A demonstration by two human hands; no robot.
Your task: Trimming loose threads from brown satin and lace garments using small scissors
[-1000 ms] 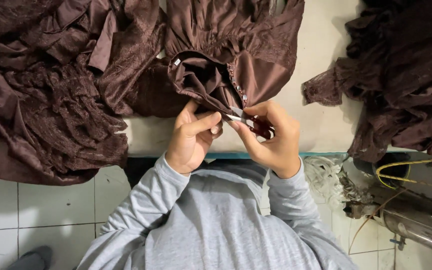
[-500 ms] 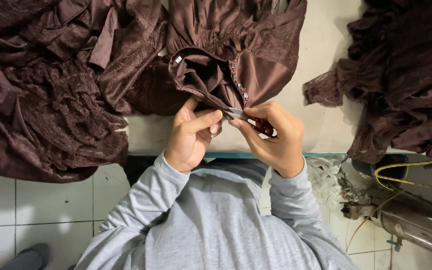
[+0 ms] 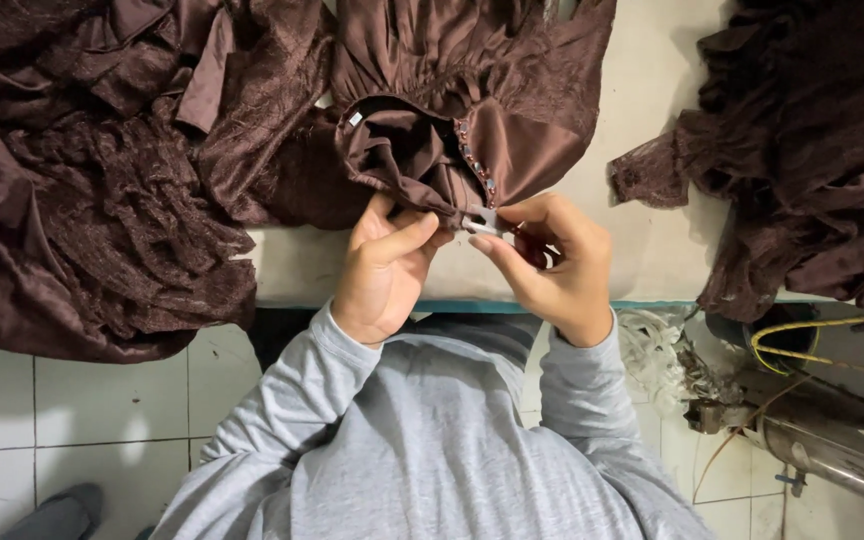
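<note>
Both my hands work at the neckline of a dark brown satin dress near the front edge of the pale tabletop [image 3: 652,250].

My left hand [image 3: 387,265] pinches the gathered neckline of the dark brown satin dress [image 3: 452,110]. My right hand [image 3: 552,265] is closed on a small silvery metal piece [image 3: 480,220] at that edge. More brown lace fabric [image 3: 102,180] is heaped at the tabletop's left edge, another pile [image 3: 802,150] at its right.
</note>
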